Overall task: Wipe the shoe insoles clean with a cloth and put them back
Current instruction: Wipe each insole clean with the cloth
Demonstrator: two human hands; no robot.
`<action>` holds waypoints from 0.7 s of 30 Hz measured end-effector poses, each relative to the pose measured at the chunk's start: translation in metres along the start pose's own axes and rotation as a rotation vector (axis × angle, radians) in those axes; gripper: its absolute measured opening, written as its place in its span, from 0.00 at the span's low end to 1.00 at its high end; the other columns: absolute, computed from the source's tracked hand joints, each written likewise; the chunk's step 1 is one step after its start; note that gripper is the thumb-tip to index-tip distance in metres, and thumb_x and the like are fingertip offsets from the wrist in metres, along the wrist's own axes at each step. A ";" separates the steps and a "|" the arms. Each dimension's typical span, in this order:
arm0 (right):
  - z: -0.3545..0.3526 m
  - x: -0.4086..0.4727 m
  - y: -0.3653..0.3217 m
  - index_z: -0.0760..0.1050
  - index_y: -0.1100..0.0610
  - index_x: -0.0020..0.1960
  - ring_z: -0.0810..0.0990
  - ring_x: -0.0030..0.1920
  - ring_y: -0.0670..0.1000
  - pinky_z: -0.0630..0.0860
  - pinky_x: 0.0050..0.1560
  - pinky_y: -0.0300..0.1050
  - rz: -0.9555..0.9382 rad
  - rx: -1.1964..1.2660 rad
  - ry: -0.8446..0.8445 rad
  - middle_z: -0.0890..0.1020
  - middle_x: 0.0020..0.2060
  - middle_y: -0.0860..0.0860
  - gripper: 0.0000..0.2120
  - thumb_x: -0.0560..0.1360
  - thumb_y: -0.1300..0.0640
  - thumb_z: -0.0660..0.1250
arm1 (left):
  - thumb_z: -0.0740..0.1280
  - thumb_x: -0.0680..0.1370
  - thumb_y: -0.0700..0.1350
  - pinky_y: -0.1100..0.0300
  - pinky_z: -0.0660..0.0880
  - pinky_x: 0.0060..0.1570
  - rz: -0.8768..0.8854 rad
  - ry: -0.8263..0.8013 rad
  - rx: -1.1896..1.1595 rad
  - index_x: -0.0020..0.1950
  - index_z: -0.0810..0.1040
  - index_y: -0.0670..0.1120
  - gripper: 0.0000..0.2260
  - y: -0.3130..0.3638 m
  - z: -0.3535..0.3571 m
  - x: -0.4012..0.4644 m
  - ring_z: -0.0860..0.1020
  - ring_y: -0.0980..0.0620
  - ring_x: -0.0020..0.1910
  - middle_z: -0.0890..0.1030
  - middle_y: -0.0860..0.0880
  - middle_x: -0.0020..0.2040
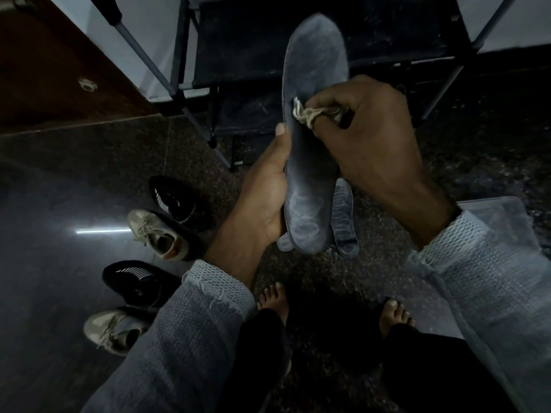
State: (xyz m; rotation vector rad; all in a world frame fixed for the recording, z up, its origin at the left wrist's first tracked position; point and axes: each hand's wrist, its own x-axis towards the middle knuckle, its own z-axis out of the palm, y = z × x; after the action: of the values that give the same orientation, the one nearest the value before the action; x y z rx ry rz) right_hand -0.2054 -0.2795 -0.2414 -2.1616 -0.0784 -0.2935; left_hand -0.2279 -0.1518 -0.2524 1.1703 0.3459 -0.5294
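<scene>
Gripping insole (313,150), right hand (369,138) pinching cloth (310,113)

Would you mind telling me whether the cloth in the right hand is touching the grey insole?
Touching. The head view shows the cloth, pinched in the right hand, pressed against the insole with no gap.

1. Cloth (310,114): mostly buried in right hand (372,138), only a frayed bit shows.
2. Grey insole (313,138): middle covered by that hand.
3. Second insole (344,222) behind it: mostly hidden.
4. Clear box (507,216) beside right sleeve: partly covered.
</scene>
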 end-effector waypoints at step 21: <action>-0.005 -0.002 -0.003 0.82 0.61 0.47 0.83 0.36 0.42 0.78 0.37 0.31 0.293 0.383 -0.256 0.85 0.38 0.51 0.06 0.72 0.60 0.73 | 0.52 0.82 0.60 0.57 0.78 0.50 0.092 0.080 -0.086 0.55 0.80 0.43 0.25 0.010 -0.021 0.012 0.83 0.49 0.52 0.84 0.44 0.51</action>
State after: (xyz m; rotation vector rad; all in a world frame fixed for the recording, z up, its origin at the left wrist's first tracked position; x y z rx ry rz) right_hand -0.2084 -0.2820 -0.2365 -1.7872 0.0357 0.1587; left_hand -0.2121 -0.1323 -0.2586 1.1203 0.3780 -0.3850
